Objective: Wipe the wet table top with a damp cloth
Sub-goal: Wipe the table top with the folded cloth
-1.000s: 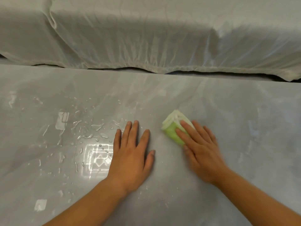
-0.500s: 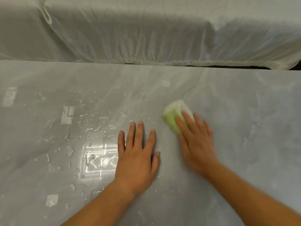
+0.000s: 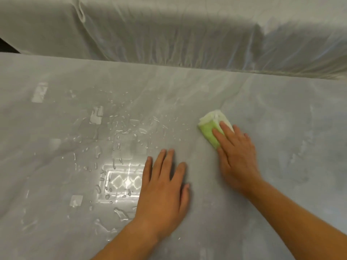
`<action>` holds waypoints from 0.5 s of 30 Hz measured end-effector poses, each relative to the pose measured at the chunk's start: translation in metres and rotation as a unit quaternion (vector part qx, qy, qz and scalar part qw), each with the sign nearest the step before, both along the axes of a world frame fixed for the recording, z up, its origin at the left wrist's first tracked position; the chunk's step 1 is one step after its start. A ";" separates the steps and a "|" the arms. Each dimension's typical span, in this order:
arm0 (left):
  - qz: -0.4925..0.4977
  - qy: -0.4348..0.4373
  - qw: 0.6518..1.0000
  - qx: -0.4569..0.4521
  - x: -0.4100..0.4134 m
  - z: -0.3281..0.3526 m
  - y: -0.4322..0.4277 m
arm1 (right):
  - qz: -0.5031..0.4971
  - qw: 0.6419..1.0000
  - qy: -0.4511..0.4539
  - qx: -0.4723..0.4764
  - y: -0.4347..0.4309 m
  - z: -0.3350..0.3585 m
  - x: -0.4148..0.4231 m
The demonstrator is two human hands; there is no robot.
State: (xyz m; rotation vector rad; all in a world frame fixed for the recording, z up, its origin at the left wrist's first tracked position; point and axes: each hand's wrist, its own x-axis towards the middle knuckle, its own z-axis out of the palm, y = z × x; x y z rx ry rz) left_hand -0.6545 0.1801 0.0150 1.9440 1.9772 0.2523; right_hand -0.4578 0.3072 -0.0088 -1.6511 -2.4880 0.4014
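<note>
The right hand [image 3: 236, 156] lies flat on a folded green-and-white cloth [image 3: 210, 130] right of the frame's centre, its straight fingers [image 3: 218, 136] pressing down on the near half of the cloth rather than curling round it — a flat, spread press, not a pinch. The cloth pokes out beyond the fingertips toward the upper left, its white folded end farthest from the wrist and its green face beside the index finger; how much of it sits hidden under the palm is hard to judge. It rests directly on the grey table top [image 3: 291, 128].

Just left of it, apart from the cloth, the left hand [image 3: 163, 190] is spread palm down on the table in the lower middle of the frame, fingers straight and slightly fanned, holding nothing. Both bare forearms run off the bottom edge.

Further left lies the wet patch — scattered water droplets [image 3: 120, 132] and streaks across the centre-left of the frame, with a bright patterned glare [image 3: 124, 182] just beside the left hand's little-finger side. The drops reach close to the left fingertips and thin out short of the cloth.

Across the top of the frame a pale, wrinkled sheet [image 3: 187, 30] drapes over something bulky behind the table's far edge.
</note>
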 end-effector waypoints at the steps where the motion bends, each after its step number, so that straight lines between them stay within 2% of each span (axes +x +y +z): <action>1: 0.008 0.004 1.000 -0.006 0.003 0.000 -0.010 | -0.042 0.999 0.002 -0.008 0.008 0.000 -0.007; 3: 0.019 0.011 1.000 -0.017 0.009 0.003 -0.029 | -0.069 0.998 0.000 0.006 -0.010 0.000 -0.015; 7: 0.031 0.026 0.998 -0.038 0.019 0.006 -0.064 | 0.072 0.997 -0.018 0.010 -0.124 0.006 0.013; 10: 0.029 0.044 0.997 -0.058 0.023 -0.002 -0.085 | 0.126 0.992 -0.018 0.007 -0.124 0.001 0.045; 12: 0.023 0.061 0.996 -0.057 0.023 -0.006 -0.090 | 0.083 0.996 -0.035 0.021 -0.102 -0.004 0.046; 15: 0.029 0.069 0.995 -0.058 0.025 -0.005 -0.088 | -0.036 0.999 -0.021 0.018 -0.106 -0.003 0.029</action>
